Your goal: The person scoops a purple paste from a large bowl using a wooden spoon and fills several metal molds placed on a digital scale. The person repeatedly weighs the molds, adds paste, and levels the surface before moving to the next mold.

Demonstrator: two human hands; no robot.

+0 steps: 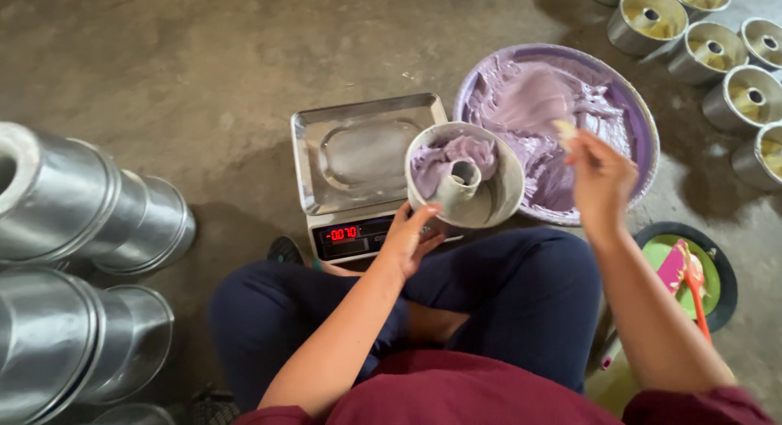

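While held tilted over the edge of the digital scale (358, 168), tube cake pan (464, 176) part-filled with purple batter — gripped at its near rim by left hand (411, 237). Right hand (601, 176) closed on a batter-coated spatula (533, 99) above the purple batter bowl (643, 107), just beside the pan.

The person sits cross-legged, knees spread wide in dark blue trousers, with both bare forearms reaching forward out of dark red sleeves. The left hand (410, 239) is extended ahead of the left knee, wrist straight, thumb raised on the near side and fingers curled underneath in a supporting grip. The right arm runs up along the right side, elbow bent, forearm angled inward. The right hand (601, 179) is lifted higher and farther forward, wrist bent, fingers closed in a grip, its edges blurred.
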